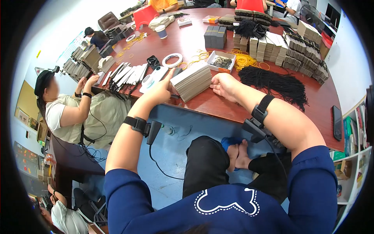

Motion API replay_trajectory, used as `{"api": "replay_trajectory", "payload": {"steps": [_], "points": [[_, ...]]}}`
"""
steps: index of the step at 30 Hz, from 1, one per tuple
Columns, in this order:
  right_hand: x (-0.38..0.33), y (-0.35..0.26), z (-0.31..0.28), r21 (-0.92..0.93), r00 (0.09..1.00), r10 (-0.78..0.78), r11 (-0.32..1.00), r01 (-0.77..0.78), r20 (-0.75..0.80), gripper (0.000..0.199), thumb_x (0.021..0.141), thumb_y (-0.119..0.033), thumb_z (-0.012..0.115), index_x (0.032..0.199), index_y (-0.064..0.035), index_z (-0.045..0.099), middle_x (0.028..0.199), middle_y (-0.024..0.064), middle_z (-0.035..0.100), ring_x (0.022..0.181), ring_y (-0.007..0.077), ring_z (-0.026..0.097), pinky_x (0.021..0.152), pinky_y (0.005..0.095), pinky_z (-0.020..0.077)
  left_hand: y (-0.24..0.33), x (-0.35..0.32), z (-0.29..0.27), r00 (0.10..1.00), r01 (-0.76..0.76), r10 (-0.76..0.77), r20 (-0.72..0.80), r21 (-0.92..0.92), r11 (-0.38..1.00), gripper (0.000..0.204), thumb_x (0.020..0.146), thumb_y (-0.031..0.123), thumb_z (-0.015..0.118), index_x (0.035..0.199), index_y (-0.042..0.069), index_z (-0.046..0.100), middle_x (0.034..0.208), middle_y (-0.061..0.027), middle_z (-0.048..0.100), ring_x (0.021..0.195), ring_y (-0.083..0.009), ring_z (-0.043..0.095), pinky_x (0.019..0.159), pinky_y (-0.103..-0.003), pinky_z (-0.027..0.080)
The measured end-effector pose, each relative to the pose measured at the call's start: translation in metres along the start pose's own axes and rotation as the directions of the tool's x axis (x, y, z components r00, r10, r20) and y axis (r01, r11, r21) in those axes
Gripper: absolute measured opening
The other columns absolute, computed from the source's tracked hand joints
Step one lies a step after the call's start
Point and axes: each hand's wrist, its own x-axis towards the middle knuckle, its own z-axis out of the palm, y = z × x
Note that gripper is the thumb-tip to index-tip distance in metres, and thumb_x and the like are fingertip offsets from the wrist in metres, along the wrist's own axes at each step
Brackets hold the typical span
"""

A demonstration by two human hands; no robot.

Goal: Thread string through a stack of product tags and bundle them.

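One upright block of many thin grey-beige card pieces (191, 82), too fine to count, stands at the centre of the frame on the near edge of a glossy red-brown table (209, 103). Two bare hands are at its ends. The left hand (163, 89) is at the block's left end, index finger pointing up past its upper corner, the other fingers bent; whether it grips or only steadies the block, I cannot tell. The right hand (225, 86) is half-curled, fingertips at the block's right end; whether they press on it is also unclear.

Just above the right hand sits one white open box of small metallic pieces (221, 61), with a heap of yellow rubber bands (244, 59) to its right. Right of centre lies one bundle of black cords (272, 82). Left of centre are one standalone white ring-shaped roll (172, 60) and a fan of white strips with black cords (126, 76), overlapping beyond counting. One blue-and-white paper cup (161, 32) stands at upper centre, one black phone (337, 123) lies at far right, and two red plastic stools (145, 16) show along the top.
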Motion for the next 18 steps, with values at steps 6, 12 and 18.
{"api": "replay_trajectory", "payload": {"steps": [6, 12, 18], "points": [[-0.014, -0.010, -0.004, -0.047, 0.976, -0.002, 0.999, -0.008, -0.217, 0.020, 0.078, -0.012, 0.050, 0.093, 0.0002, 0.047, 0.104, 0.0139, 0.048, 0.117, 0.0313, 0.043, 0.100, 0.0387, 0.0350, 0.054, 0.008, -0.036, 0.955, 0.213, -0.228, -0.189, -0.100, 0.972, 0.060, 0.081, 0.024, 0.061, 0.133, 0.003, 0.041, 0.111, -0.0190, 0.062, 0.095, -0.0222, 0.061, 0.082, -0.032, 0.047], [-0.084, -0.049, -0.024, -0.073, 0.988, -0.076, 0.995, 0.067, -0.136, 0.016, 0.082, -0.014, 0.053, 0.090, -0.0010, 0.053, 0.105, 0.0137, 0.053, 0.108, 0.0235, 0.051, 0.091, 0.0317, 0.0431, 0.093, 0.031, -0.007, 0.985, 0.172, -0.148, -0.093, 0.367, 0.914, 0.073, 0.065, 0.039, 0.076, 0.123, 0.001, 0.053, 0.112, -0.0214, 0.060, 0.103, -0.0303, 0.060, 0.088, -0.036, 0.047], [-0.180, -0.043, -0.055, -0.044, 0.989, -0.146, 0.988, 0.145, -0.017, 0.015, 0.087, -0.011, 0.044, 0.096, -0.0021, 0.053, 0.113, 0.0138, 0.055, 0.114, 0.0245, 0.052, 0.095, 0.0329, 0.0427, 0.092, 0.038, -0.008, 0.980, 0.197, -0.188, -0.061, 0.363, 0.911, 0.059, 0.061, 0.033, 0.078, 0.107, 0.001, 0.063, 0.105, -0.0188, 0.064, 0.095, -0.0292, 0.062, 0.084, -0.036, 0.048]]}}
